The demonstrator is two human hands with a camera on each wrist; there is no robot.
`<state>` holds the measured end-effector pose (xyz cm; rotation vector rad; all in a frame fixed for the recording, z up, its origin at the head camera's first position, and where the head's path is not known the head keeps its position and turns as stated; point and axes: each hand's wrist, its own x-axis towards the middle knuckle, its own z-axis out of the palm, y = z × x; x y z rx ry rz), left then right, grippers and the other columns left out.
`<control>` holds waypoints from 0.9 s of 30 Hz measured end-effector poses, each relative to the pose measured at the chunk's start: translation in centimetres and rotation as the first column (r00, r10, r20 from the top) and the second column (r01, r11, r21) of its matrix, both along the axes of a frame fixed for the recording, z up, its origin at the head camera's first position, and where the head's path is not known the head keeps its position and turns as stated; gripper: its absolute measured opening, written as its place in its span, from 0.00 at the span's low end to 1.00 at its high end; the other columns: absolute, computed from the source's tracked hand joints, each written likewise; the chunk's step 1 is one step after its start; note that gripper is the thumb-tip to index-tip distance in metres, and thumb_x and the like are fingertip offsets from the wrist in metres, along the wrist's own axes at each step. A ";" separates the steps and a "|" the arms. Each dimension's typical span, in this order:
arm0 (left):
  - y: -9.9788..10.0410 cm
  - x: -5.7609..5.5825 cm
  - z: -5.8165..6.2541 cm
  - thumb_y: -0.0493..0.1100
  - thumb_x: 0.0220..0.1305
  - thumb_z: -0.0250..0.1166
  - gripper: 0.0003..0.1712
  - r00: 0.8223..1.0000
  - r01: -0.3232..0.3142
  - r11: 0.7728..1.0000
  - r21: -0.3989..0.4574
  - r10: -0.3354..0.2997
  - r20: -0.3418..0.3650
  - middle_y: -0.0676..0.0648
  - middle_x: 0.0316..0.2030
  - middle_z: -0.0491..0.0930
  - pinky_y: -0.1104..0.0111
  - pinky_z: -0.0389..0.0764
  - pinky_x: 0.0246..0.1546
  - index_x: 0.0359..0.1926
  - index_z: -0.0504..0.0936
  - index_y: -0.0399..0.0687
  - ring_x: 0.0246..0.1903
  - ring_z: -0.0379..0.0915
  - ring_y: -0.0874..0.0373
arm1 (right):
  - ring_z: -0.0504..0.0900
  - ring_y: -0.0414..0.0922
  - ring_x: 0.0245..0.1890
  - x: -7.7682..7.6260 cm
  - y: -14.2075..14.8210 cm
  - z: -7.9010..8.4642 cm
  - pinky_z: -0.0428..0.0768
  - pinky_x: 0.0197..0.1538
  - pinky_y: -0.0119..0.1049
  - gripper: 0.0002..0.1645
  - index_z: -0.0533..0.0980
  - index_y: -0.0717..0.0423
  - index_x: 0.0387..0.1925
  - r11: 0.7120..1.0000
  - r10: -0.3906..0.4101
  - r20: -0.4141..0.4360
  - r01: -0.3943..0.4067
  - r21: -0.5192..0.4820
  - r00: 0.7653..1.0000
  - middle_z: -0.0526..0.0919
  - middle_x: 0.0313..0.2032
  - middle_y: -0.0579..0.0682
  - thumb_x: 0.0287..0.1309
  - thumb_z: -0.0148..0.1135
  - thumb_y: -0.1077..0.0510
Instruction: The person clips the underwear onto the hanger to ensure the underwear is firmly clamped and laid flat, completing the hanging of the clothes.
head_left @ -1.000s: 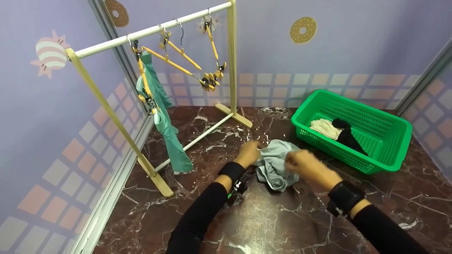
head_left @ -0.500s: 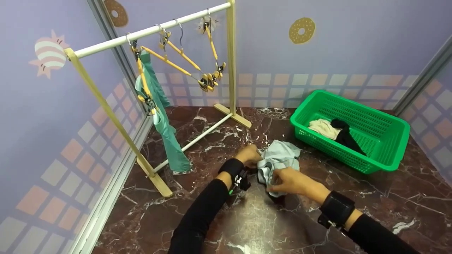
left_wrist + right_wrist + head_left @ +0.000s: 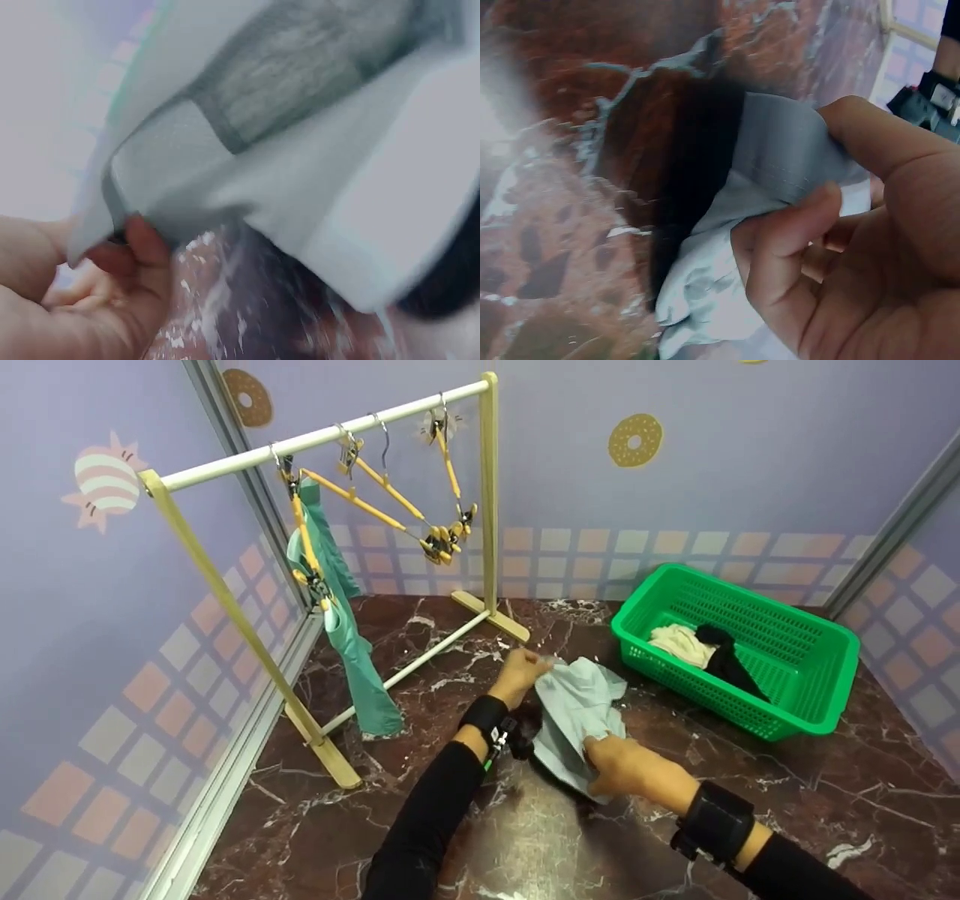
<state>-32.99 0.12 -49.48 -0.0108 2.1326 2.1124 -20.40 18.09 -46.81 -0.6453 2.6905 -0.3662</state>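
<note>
A pale grey-green cloth garment (image 3: 577, 697) is stretched between both hands just above the dark marbled surface. My left hand (image 3: 517, 679) pinches its far left corner; in the left wrist view the thumb and fingers (image 3: 146, 244) close on the cloth's edge. Its near edge is pinched by my right hand (image 3: 619, 765), and the right wrist view shows a smooth folded band (image 3: 780, 146) between thumb and forefinger. Darker seams and a greyish panel (image 3: 292, 82) show on the side facing the left wrist camera.
Left of the hands stands a rack with a white rail (image 3: 322, 435) and wooden posts. Yellow clip hangers (image 3: 352, 499) hang from it, one carrying a teal garment (image 3: 352, 652). At right, a green basket (image 3: 750, 712) holds cream cloth (image 3: 681, 645) and black cloth (image 3: 727, 664).
The garment has gone from a crumpled heap to a spread, partly lifted sheet. My right hand has come down and nearer to grip its near edge; my left hand has shifted slightly.
</note>
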 end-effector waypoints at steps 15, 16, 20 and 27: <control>0.6 -1.2 0.6 0.32 0.73 0.59 0.17 0.925 -0.128 0.983 -0.132 0.070 -0.374 0.41 0.46 0.81 0.66 0.78 0.50 0.61 0.76 0.36 0.46 0.76 0.55 | 0.79 0.50 0.31 0.8 -1.4 0.4 0.82 0.36 0.51 0.21 0.72 0.60 0.40 0.992 0.028 0.007 -0.027 -0.124 1.000 0.76 0.29 0.51 0.56 0.74 0.53; 0.5 -1.3 0.6 0.33 0.74 0.58 0.18 0.920 -0.120 0.974 -0.190 0.037 -0.391 0.40 0.50 0.81 0.64 0.78 0.55 0.62 0.76 0.36 0.50 0.76 0.53 | 0.79 0.51 0.31 0.9 -1.3 0.3 0.82 0.37 0.52 0.21 0.73 0.61 0.41 0.993 0.024 0.007 -0.023 -0.116 1.000 0.77 0.29 0.51 0.56 0.73 0.53; -0.3 -1.5 0.0 0.39 0.77 0.54 0.21 0.908 -0.103 0.874 -0.475 -0.113 -0.404 0.39 0.62 0.77 0.61 0.72 0.66 0.67 0.73 0.39 0.63 0.72 0.48 | 0.78 0.50 0.31 1.2 -1.3 0.0 0.82 0.35 0.51 0.20 0.73 0.62 0.40 0.993 0.032 0.038 -0.028 -0.112 0.999 0.76 0.29 0.52 0.56 0.72 0.52; -2.3 -1.6 -1.2 0.45 0.76 0.56 0.29 0.957 -0.106 0.576 -0.811 -0.161 -0.240 0.39 0.68 0.71 0.55 0.68 0.70 0.73 0.67 0.41 0.68 0.67 0.44 | 0.83 0.47 0.33 -0.2 -0.2 0.2 0.85 0.38 0.44 0.20 0.80 0.55 0.44 0.983 -0.041 0.197 0.075 -0.167 0.980 0.84 0.33 0.50 0.70 0.61 0.43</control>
